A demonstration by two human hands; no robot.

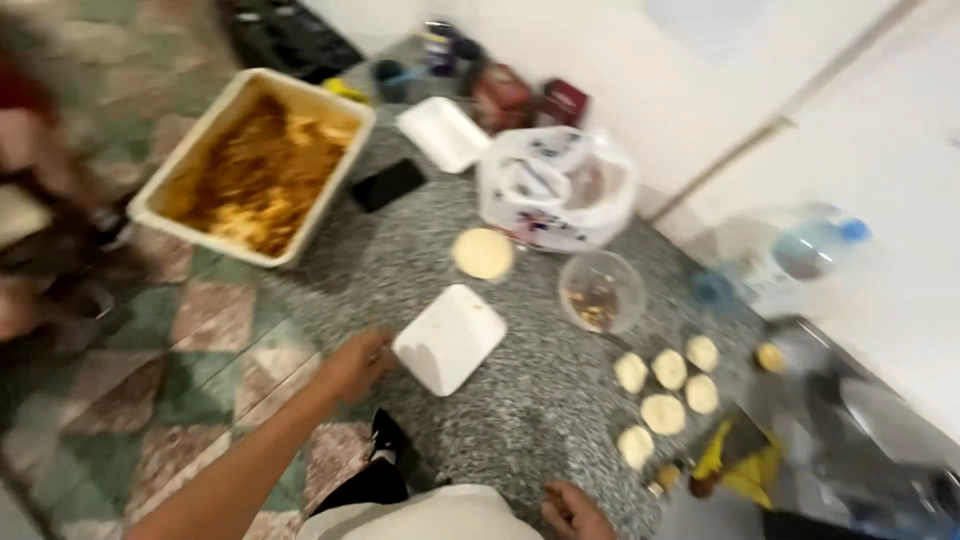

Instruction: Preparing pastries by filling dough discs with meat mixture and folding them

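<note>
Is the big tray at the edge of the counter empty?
No, the big tray is filled with a brown and yellow cooked food, which covers most of its inside.

Speckled grey granite counter (540,400) runs diagonally through the frame, up against a plain white wall (680,70). A pale trim strip (770,125) crosses the wall at a slant. Floor (180,360) on the left is tiled in a worn green and reddish-brown checker with pale streaks. Lighting is even and soft, no hard shadows. Edges of the frame are motion-blurred.
</note>
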